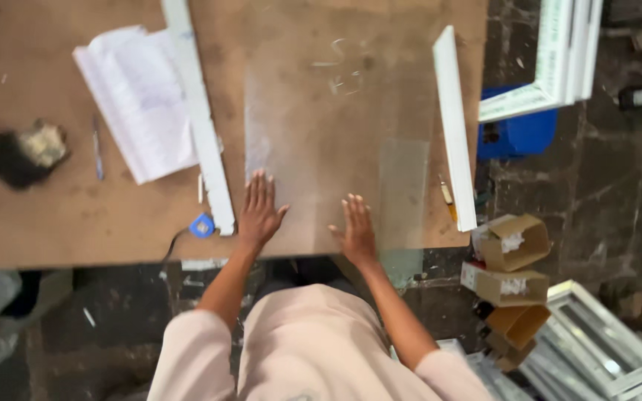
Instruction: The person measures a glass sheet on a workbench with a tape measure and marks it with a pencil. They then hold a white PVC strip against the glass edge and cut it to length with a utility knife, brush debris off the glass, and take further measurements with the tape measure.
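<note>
At the far left of the frame a dark clump with a pale lump on it (24,152) lies on the brown workbench (76,215), with a pen (97,148) just to its right. Next comes an open notebook (139,100) in the upper left, its right edge under a long white profile strip (198,111) that slants down toward a small blue tape measure (202,225) near the bench's front edge. The left hand (259,212) lies flat, fingers spread and released, palm down on the near left part of a clear glass sheet (313,141). The sheet rests flat on the middle of the bench; it is almost see-through, showing the brown board beneath, with faint whitish smears and a paler band along its left edge. The right hand (356,230) presses flat too, fingers open and together, gripping nothing, on the sheet's near edge. Just to its right a narrower greenish glass strip (403,200) overhangs the bench front. Further right a second white profile strip (455,126) runs up and down the frame, then open cardboard boxes (510,263) at the lower right, and white window frames (603,349) on the dark floor.
</note>
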Demonstrator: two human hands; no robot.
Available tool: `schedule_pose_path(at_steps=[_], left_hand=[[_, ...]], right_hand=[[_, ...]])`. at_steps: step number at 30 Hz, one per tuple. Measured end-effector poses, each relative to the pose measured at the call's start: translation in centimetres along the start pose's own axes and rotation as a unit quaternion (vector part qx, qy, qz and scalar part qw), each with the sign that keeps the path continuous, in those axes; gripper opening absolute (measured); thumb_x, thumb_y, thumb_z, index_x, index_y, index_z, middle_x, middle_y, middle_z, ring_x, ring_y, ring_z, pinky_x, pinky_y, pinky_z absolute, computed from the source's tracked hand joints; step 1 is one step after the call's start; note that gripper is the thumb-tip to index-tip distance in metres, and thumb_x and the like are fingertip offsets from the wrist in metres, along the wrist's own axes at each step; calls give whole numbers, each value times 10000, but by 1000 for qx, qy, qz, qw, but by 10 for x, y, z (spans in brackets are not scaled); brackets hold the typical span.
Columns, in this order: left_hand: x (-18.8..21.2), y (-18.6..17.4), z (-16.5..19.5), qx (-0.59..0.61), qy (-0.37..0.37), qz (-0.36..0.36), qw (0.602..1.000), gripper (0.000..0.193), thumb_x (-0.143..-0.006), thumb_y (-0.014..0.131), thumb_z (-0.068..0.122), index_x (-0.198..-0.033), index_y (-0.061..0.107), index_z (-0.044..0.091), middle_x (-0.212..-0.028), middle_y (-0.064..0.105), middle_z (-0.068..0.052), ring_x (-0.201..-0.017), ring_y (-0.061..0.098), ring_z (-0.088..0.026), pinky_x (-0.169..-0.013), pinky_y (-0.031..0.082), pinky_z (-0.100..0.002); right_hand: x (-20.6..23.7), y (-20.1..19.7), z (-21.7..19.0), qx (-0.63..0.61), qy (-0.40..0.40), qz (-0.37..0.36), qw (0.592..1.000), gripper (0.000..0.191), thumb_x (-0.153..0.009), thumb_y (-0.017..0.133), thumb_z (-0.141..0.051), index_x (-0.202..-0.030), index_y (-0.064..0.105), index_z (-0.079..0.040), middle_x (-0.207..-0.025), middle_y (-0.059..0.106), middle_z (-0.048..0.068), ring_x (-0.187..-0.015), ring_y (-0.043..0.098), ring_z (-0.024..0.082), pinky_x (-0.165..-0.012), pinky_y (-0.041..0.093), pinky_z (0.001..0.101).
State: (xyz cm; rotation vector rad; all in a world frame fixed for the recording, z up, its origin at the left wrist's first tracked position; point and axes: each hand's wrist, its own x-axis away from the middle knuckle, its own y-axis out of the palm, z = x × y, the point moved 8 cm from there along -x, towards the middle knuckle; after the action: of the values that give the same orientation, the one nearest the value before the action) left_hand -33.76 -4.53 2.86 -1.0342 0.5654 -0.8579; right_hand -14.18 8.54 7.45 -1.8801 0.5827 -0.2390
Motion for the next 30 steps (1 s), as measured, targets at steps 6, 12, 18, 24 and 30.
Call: schedule_pose_path(at_steps=[6, 12, 18, 24, 30], left_hand=[[7, 8, 6, -10, 1, 7, 1000, 846, -973, 578, 518, -1569, 347, -36, -1674, 247, -259, -1579, 188, -390, -1277, 166, -528], [6, 21, 2, -22, -10, -12, 1000, 818, -980, 566, 488, -1572, 341, -29, -1673, 245, -251, -1572, 193, -393, -1271, 173, -532], [4, 31, -2, -20, -15, -20, 999, 809, -961, 565, 465, -1569, 344, -21, -1671, 244, -249, -1568, 197, -391, -1266, 171, -532], [0, 30, -1, -39, -17, -18, 999, 781, -953, 567, 463, -1546, 384, -12, -1659, 279, -242, -1556, 232, -384, -1262, 190, -525], [-2, 25, 3, -42, -12, -9, 999, 756, -968, 563, 452, -1541, 403, -15, -1654, 299, -239, -1556, 247, -382, -1262, 206, -526]], right_hand=[[-29, -18, 70, 1, 101, 83, 991, 776, -958, 655, -476, -1510, 426, 19, -1574, 410, 269, -1469, 355, 448, -1192, 264, 572], [35, -130, 278, 151, 365, 157, 905, 906, -943, 731, -530, -1541, 394, 62, -1524, 460, 330, -1398, 449, 494, -1137, 350, 565], [53, -124, 364, -13, 465, -88, 881, 744, -801, 803, -480, -1372, 608, -44, -1275, 681, 237, -1193, 652, 398, -972, 522, 477], [43, -126, 345, 126, 322, -28, 938, 566, -820, 824, -331, -1240, 653, 9, -1237, 652, 215, -1118, 638, 425, -911, 527, 499], [50, -144, 348, 216, 327, 17, 920, 524, -813, 835, -293, -1214, 659, -5, -1204, 647, 182, -1076, 640, 409, -854, 526, 510]])
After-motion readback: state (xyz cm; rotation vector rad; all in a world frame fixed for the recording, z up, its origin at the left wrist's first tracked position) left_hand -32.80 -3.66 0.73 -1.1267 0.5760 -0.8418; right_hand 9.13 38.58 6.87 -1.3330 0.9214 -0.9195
